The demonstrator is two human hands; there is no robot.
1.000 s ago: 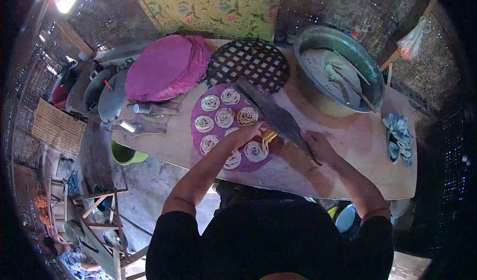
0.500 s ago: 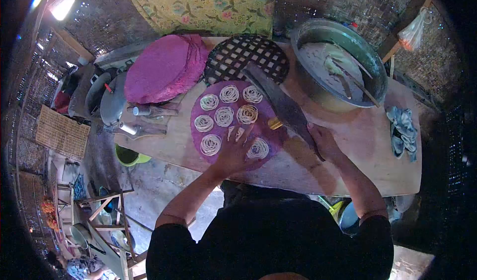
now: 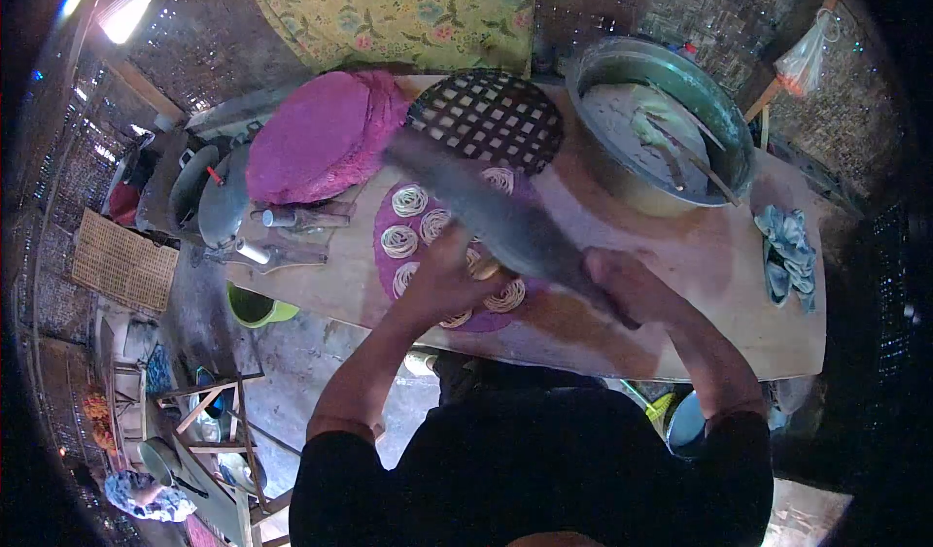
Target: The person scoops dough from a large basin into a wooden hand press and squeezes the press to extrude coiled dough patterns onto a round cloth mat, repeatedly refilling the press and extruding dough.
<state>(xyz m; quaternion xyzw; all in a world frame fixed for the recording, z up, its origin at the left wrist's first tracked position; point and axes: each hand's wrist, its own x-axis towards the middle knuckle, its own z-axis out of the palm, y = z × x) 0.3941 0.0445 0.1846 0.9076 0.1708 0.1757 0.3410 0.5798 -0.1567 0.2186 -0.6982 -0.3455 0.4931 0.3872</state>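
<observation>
Tool [image 3: 505, 228], one, gripped by right hand [image 3: 624, 283]; left hand [image 3: 449, 277] over one mat [image 3: 483, 323], grasp unclear.

Interior illumination is dim. A glaring light [image 3: 124, 15] lies beyond the desk [image 3: 729, 280], to its upper left. Soft shadow crosses the desk's near side. The dark tool [image 3: 505, 219] above the desk shows motion blur. Wide-angle distortion curves the periphery.

Dark paddle [image 3: 510, 226] slants, blurred, above pale coiled nests [image 3: 409, 200]
</observation>
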